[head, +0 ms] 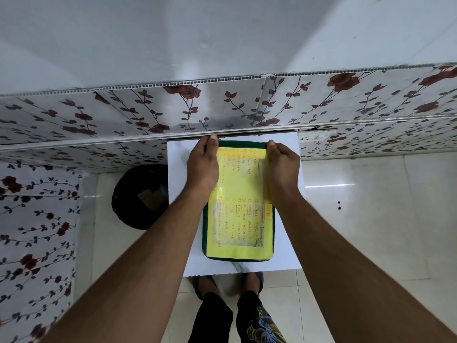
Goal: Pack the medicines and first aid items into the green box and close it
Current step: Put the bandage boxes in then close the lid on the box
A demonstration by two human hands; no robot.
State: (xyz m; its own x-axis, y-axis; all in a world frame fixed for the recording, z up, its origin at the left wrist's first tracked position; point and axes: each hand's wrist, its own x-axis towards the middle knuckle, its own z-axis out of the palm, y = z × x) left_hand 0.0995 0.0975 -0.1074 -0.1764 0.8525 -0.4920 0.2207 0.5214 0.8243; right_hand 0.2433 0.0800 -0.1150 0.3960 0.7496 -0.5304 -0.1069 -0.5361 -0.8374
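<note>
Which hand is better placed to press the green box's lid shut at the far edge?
Neither clearly, by my judgement. The left hand and right hand both grip the far corners of the green box, evenly. Left sits slightly farther forward, so I would lead with left.

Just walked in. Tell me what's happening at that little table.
A person stands at a small white table with a green box lying flat on it, its yellow handwritten sheet facing up. The left hand and right hand grip its far corners. No medicines or first aid items lie loose on the table.
</note>
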